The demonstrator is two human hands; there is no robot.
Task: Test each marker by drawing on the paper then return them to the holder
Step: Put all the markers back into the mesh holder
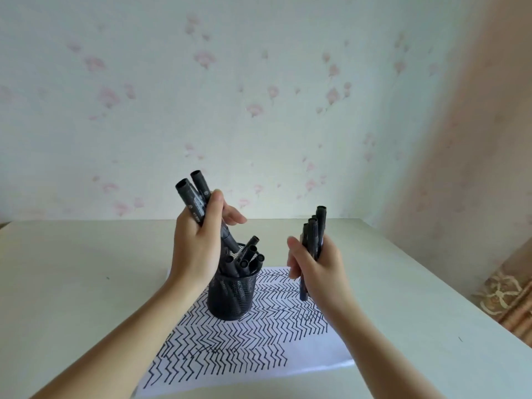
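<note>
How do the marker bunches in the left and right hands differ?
The left hand grips its markers tilted, lower ends dipping into the mesh holder; the right hand holds its markers nearly upright, off to the holder's side above the paper. Two ends show above the left hand; the right bunch looks larger. Both bunches are black and capped.

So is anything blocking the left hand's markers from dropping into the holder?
Partly: black markers already standing in the black mesh holder crowd its opening, leaning right. The left hand's two black markers point into the gap on the left.
</note>
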